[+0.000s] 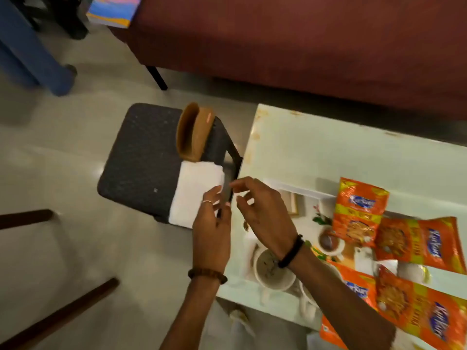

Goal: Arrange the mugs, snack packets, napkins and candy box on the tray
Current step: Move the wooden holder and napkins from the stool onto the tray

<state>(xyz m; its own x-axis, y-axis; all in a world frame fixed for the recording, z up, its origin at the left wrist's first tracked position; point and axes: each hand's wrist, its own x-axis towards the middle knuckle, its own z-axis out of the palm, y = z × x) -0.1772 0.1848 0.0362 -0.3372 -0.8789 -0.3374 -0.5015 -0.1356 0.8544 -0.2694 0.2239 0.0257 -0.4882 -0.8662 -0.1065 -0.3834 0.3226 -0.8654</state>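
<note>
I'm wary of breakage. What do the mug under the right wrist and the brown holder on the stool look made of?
The mug looks like glazed white ceramic: thick, shiny rim. The brown holder seems matte moulded plastic, though wood is possible.

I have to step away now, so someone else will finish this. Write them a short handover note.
Left hand rests on the napkin stack on the dark stool; its grip looks closed on a napkin edge, though this is blurry. Right hand hovers open beside it.
Four orange snack packets and the mugs sit on the tray.
Left: napkins. No candy box seen.
</note>
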